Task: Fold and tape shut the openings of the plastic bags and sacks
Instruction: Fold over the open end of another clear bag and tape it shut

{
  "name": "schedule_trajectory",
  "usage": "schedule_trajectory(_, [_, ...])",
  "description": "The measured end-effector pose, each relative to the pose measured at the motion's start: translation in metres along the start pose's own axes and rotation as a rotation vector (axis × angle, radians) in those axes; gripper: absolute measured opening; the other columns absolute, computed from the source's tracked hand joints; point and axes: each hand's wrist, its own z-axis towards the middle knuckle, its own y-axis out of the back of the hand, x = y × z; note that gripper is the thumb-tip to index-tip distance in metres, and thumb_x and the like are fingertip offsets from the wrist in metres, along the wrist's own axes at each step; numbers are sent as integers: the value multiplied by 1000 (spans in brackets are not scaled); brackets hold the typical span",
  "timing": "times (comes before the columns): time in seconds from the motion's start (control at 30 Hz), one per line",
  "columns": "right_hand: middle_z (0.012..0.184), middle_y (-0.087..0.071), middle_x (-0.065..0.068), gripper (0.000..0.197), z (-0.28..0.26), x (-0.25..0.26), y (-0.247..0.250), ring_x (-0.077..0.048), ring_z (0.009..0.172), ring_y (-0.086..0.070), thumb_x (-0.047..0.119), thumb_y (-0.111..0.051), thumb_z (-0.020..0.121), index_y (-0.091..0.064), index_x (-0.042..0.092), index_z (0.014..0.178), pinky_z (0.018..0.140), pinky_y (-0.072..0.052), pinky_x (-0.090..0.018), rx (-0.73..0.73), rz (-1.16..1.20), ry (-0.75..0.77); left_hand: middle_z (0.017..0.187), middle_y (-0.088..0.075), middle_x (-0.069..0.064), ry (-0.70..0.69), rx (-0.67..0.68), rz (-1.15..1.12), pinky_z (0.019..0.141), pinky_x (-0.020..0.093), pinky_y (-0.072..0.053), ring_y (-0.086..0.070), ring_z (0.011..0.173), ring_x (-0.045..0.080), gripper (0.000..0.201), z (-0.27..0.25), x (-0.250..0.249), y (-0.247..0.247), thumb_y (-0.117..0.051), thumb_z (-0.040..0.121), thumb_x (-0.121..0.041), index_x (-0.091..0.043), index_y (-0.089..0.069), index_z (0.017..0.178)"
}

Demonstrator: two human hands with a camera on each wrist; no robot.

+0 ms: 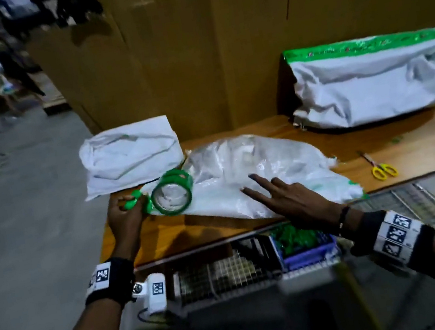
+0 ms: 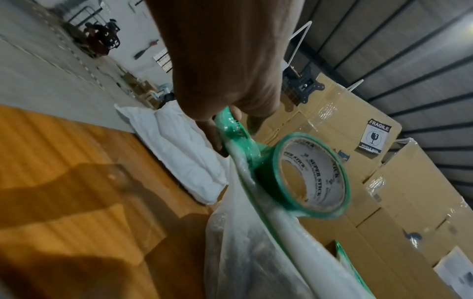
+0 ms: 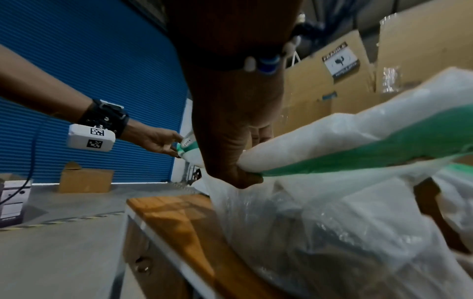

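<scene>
Left hand [image 1: 123,215] pinches the pulled-out end of the green tape [image 1: 133,201], fingers curled on the strip; the tape roll [image 1: 172,197] hangs off that strip just right of the hand, standing on edge against the clear plastic bag [image 1: 254,170]. In the left wrist view the roll's [image 2: 311,176] core reads "SUPER STICK" and the strip runs along the bag's folded edge [image 2: 258,204] up to the fingers [image 2: 212,131].

Right hand [image 1: 288,196] lies on the bag's near side, fingers straight and spread, pressing the plastic flat; nothing gripped in the head view. The right wrist view is too close and dark to tell finger pose; there the hand [image 3: 230,141] touches the rolled, green-taped fold of the bag [image 3: 358,141].

The bag lies on the wooden table [image 1: 377,146] between the two hands, reaching right past the right hand, green tape along its near right edge.

A white sack [image 1: 130,155] lies beyond the left hand, overhanging the table's left end. Another white sack with a green taped top [image 1: 373,85] sits far beyond the right hand, against cardboard boxes [image 1: 194,55]. Yellow-handled scissors [image 1: 380,167] lie on the table right of the right hand, apart from the bag. A blue crate holding green bits [image 1: 304,245] sits below the table edge, near the right wrist.
</scene>
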Motion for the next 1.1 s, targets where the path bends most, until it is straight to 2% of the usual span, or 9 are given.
schedule_trajectory(0.07, [174, -10, -18, 117, -7, 14, -21, -40, 127, -41, -16, -56, 74, 0, 24, 168, 57, -32, -38, 64, 52, -48, 89, -66, 6, 23, 5, 21, 78, 66, -60, -64, 81, 23, 45, 1, 31, 6, -93, 60, -54, -32, -62, 84])
schedule_trajectory(0.17, [172, -22, -16, 115, -8, 24, -50, -37, 127, -37, -13, -63, 73, -13, 28, 168, 55, -32, -37, 102, 113, -76, 88, -66, 1, 73, -30, 45, 77, 66, -60, -64, 80, 23, 52, -1, 65, 8, -94, 57, -61, -33, -58, 84])
schedule_trajectory(0.3, [176, -8, -9, 108, -8, 33, -77, -37, 132, -38, -5, -65, 83, -10, 33, 168, 65, -52, -44, 207, 193, -93, 89, -70, 5, 52, -92, 117, 70, 56, -61, -68, 82, 30, 42, -42, 63, -2, -89, 62, -52, -37, -54, 80])
schedule_trajectory(0.4, [176, -5, -4, 109, -4, 28, -91, -36, 130, -42, -5, -66, 84, -7, 33, 168, 64, -45, -38, 238, 250, -133, 90, -68, 6, 61, -86, 157, 72, 46, -58, -69, 87, 33, 39, -68, 66, -14, -92, 72, -33, -28, -55, 84])
schedule_trajectory(0.5, [176, -5, 0, 113, 9, 13, -99, -34, 129, -44, -14, -59, 82, -1, 31, 167, 60, -44, -35, 260, 275, -207, 96, -65, 11, 110, -83, 190, 70, 35, -42, -63, 88, 30, 38, -80, 71, -30, -89, 81, -22, -11, -55, 91])
schedule_trajectory(0.6, [176, -8, 0, 103, 25, -7, -105, -36, 129, -45, -12, -52, 88, 1, 28, 167, 61, -48, -38, 279, 256, -240, 102, -66, 16, 146, -104, 204, 73, 31, -35, -58, 92, 27, 38, -81, 72, -48, -88, 82, -23, -9, -55, 94])
schedule_trajectory(0.73, [176, -12, 1, 92, 50, -42, -114, -37, 130, -46, -10, -44, 94, -2, 28, 167, 59, -42, -38, 274, 222, -224, 95, -61, 9, 153, -98, 232, 67, 29, -29, -55, 86, 24, 38, -72, 68, -71, -87, 84, -23, -9, -53, 95])
schedule_trajectory(1.0, [176, 1, 3, 99, 94, -120, -129, -38, 136, -40, -14, -45, 93, 6, 30, 166, 70, -52, -41, 292, 139, -141, 95, -62, 6, 99, 23, 386, 68, 29, -31, -53, 87, 21, 35, -51, 63, -114, -86, 86, -23, -5, -60, 100])
schedule_trajectory(1.1, [176, 5, 0, 108, 95, -127, -135, -39, 136, -38, -1, -64, 92, 8, 34, 165, 72, -48, -39, 311, 185, -96, 94, -67, 9, 17, 92, 470, 66, 34, -38, -61, 84, 27, 37, -52, 72, -116, -85, 86, -27, -9, -57, 102])
